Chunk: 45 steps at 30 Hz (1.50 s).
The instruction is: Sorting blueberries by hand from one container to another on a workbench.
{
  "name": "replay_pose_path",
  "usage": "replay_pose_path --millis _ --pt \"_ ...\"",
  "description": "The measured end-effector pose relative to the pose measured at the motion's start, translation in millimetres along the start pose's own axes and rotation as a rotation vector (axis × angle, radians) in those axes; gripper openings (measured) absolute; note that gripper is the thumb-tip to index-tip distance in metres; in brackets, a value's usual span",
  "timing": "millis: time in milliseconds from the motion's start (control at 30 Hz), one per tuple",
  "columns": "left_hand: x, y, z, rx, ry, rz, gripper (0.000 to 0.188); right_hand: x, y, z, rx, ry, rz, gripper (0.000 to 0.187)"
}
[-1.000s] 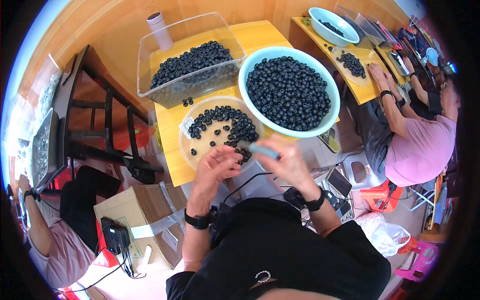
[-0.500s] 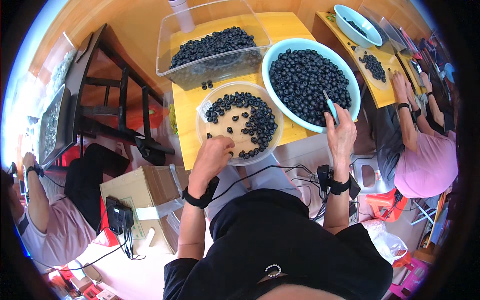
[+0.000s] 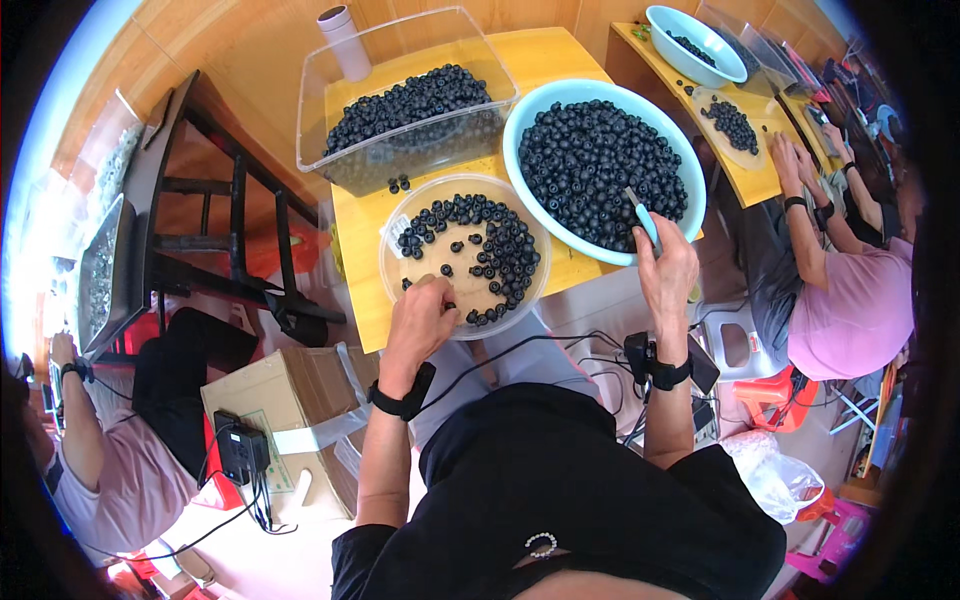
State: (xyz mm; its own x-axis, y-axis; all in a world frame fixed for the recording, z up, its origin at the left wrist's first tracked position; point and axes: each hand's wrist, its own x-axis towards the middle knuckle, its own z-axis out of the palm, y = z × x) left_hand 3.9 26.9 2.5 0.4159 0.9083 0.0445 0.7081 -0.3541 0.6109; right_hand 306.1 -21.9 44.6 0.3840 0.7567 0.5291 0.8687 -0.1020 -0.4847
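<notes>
Over the near left edge of the round clear shallow tray [image 3: 455,185] my left hand [image 3: 420,320] has its fingers pinched together. A dark spot shows at its fingertips; what they hold, if anything, is hidden. Dark, blueberry-like round balls [image 3: 510,255] lie in a curved band in the tray, with a few loose ones in the middle. My right hand [image 3: 667,265] grips a small knife-like tool [image 3: 646,222] by its light blue handle. The short metal tip points up and left, above the near right part of a light blue basin [image 3: 512,165] full of the same balls.
Behind the tray stands a clear rectangular bin [image 3: 312,110] of balls, with a pale bottle [image 3: 345,45] behind it. A cardboard box [image 3: 270,400] stands left of my legs. Cables [image 3: 500,352] cross my lap. People sit on both sides; another blue basin [image 3: 655,35] is at far right.
The whole view has shifted, so the table's things appear a little further left. My left hand stays pinched over the tray's near edge; the right still grips the blue-handled tool over the basin.
</notes>
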Motion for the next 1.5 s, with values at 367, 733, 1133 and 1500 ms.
replay_pose_path --millis 367,733,1133,1500 --pt "0 -2 -4 -0.791 0.100 -0.243 0.016 -16 -20 -8 0.200 -0.073 0.037 0.017" --pt "-9 13 7 -1.850 -0.115 -0.220 0.024 -48 -76 14 0.541 -0.512 -0.079 0.017" --pt "-14 18 3 -1.944 -0.215 -0.213 0.027 -46 -84 19 0.651 -0.540 -0.250 0.025" --pt "-12 21 7 -1.979 -0.202 -0.168 0.022 -47 -90 14 0.582 -0.589 -0.317 0.029"
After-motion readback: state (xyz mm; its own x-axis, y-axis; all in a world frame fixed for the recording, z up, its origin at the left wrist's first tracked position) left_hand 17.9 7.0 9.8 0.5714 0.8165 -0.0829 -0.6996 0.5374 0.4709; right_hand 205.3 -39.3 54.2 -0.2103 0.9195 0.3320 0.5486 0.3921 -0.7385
